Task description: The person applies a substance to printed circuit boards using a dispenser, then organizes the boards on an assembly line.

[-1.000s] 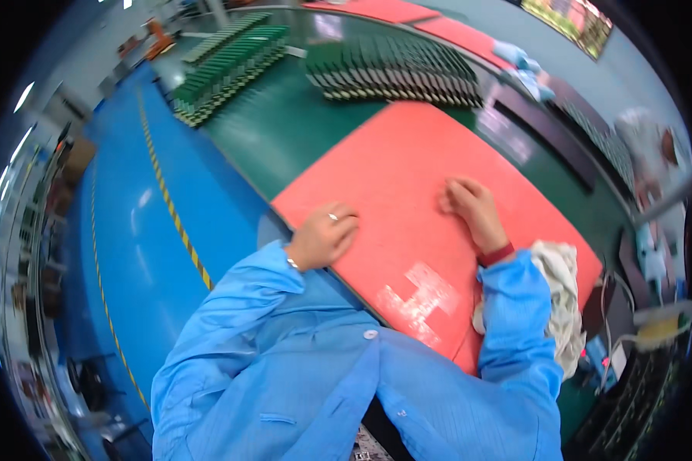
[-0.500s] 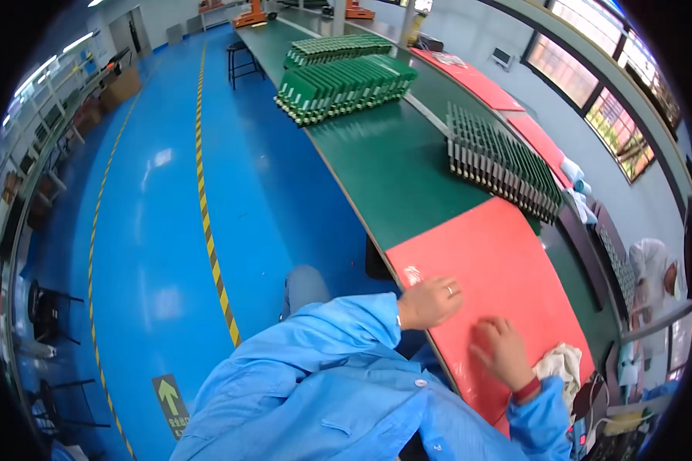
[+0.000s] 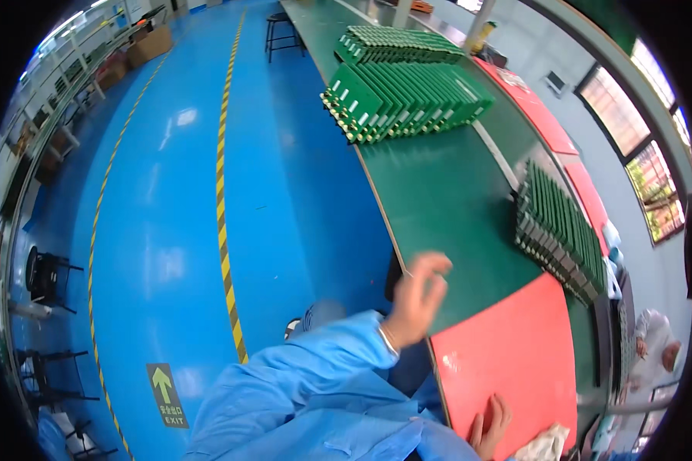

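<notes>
My left hand (image 3: 417,303) is lifted at the bench edge, just beyond the near-left corner of the red mat (image 3: 515,349). Its fingers are a little bent and apart, slightly blurred, with nothing between them. On the near part of the mat lies my right hand (image 3: 490,430), fingers stretched out and holding nothing; its wrist is cut off by the lower edge. Beside it is a crumpled off-white cloth (image 3: 544,446). Farther up the green bench stands a row of upright green circuit boards (image 3: 411,96), and at the right another row of boards (image 3: 561,230).
A further row of boards (image 3: 400,44) stands behind the left one. The green bench top (image 3: 446,207) runs away from me, with blue floor (image 3: 307,192) along its left. A black stool (image 3: 283,34) stands beyond. At the right a person in white (image 3: 653,349) is at work.
My view has swung left and farther up the bench. My left hand has risen off the red mat toward the bench edge. My right hand now shows lower in the picture, still at the mat.
</notes>
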`<control>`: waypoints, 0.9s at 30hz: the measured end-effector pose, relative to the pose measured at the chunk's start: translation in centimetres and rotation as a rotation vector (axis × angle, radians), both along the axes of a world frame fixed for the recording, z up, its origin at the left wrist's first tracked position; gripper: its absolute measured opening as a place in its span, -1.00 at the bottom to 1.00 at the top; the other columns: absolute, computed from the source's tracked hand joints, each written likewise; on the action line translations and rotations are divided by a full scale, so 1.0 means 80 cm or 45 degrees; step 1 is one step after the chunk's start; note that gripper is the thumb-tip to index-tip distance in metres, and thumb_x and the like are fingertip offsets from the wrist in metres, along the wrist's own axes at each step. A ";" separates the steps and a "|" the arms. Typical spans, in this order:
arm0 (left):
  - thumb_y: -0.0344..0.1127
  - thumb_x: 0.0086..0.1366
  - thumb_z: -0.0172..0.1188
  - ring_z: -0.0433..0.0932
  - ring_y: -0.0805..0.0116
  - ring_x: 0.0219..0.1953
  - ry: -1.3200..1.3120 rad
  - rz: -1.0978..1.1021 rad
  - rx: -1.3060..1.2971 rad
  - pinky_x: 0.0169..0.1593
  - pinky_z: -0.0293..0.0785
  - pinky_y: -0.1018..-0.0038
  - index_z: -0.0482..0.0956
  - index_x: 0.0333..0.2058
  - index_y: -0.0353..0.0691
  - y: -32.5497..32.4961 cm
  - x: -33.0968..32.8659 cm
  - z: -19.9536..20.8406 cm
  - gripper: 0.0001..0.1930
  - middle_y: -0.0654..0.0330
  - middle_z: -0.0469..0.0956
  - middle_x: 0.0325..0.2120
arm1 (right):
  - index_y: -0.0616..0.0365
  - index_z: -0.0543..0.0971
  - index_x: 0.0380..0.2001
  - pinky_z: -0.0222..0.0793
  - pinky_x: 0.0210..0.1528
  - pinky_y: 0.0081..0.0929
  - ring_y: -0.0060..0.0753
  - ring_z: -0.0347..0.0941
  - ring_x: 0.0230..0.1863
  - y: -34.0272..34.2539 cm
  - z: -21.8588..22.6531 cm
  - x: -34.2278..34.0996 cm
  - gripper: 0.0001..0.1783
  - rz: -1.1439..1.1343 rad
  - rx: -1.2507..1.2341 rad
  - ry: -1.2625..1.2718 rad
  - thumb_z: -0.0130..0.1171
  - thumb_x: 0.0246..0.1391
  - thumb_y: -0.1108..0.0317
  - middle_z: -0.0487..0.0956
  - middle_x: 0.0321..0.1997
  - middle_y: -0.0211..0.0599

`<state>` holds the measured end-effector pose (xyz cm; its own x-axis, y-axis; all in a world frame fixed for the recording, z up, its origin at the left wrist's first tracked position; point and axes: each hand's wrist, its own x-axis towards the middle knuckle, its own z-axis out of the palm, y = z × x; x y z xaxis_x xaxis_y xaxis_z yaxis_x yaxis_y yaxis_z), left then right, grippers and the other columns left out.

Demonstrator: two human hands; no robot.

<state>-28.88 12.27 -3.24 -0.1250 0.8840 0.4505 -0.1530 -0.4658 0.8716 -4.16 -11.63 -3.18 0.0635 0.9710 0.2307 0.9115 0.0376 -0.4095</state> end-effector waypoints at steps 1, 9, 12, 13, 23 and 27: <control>-0.47 0.20 -0.07 0.37 0.33 -0.20 -0.137 0.171 -0.046 -0.09 0.29 0.50 0.32 -0.09 -0.27 0.042 -0.022 -0.004 -0.72 0.12 0.38 -0.21 | 0.27 0.39 -0.08 0.18 0.06 -0.30 -0.11 0.31 -0.06 -0.003 -0.014 0.019 -0.52 0.028 0.009 -0.120 0.09 -0.07 0.24 0.38 -0.05 -0.05; -0.08 0.35 -0.17 0.34 0.33 -0.19 -0.483 0.632 -0.615 -0.07 0.28 0.40 0.11 0.17 -0.20 0.327 -0.247 -0.056 -0.50 0.11 0.31 -0.11 | 0.23 0.38 0.00 0.21 0.09 -0.32 -0.06 0.33 0.00 -0.030 -0.062 0.092 -0.47 0.251 -0.201 -0.140 0.13 -0.09 0.26 0.39 0.01 -0.03; 0.00 0.35 -0.19 0.35 0.27 -0.17 -0.901 0.316 -0.724 -0.06 0.29 0.34 0.15 0.16 -0.15 0.377 -0.269 -0.066 -0.50 0.10 0.30 -0.08 | 0.22 0.38 -0.01 0.21 0.08 -0.32 -0.05 0.33 0.01 -0.041 -0.082 0.085 -0.47 0.132 -0.008 -0.152 0.13 -0.10 0.27 0.39 0.01 -0.04; 0.00 0.35 -0.19 0.35 0.27 -0.17 -0.883 0.321 -0.744 -0.06 0.29 0.34 0.15 0.16 -0.15 0.385 -0.269 -0.070 -0.50 0.10 0.30 -0.08 | 0.22 0.38 -0.01 0.21 0.08 -0.32 -0.05 0.33 0.01 -0.034 -0.070 0.073 -0.47 0.126 -0.029 -0.136 0.13 -0.10 0.27 0.39 0.01 -0.04; 0.04 0.34 -0.23 0.39 0.11 -0.07 -1.159 0.184 -1.144 0.00 0.34 0.06 0.32 0.08 0.01 0.431 -0.255 -0.060 -0.57 0.10 0.39 -0.06 | 0.24 0.36 -0.01 0.22 0.08 -0.28 0.01 0.33 -0.02 0.027 -0.001 0.020 -0.48 0.073 0.004 -0.305 0.06 -0.10 0.28 0.39 0.01 0.00; -0.05 0.35 -0.20 0.43 0.11 -0.11 -1.234 0.378 -1.077 0.00 0.36 0.09 0.36 0.02 -0.06 0.437 -0.258 -0.073 -0.62 0.07 0.41 -0.08 | 0.24 0.36 -0.03 0.24 0.06 -0.25 0.05 0.33 -0.02 0.035 0.022 0.008 -0.49 -0.037 -0.201 -0.278 0.04 -0.11 0.28 0.38 0.01 0.01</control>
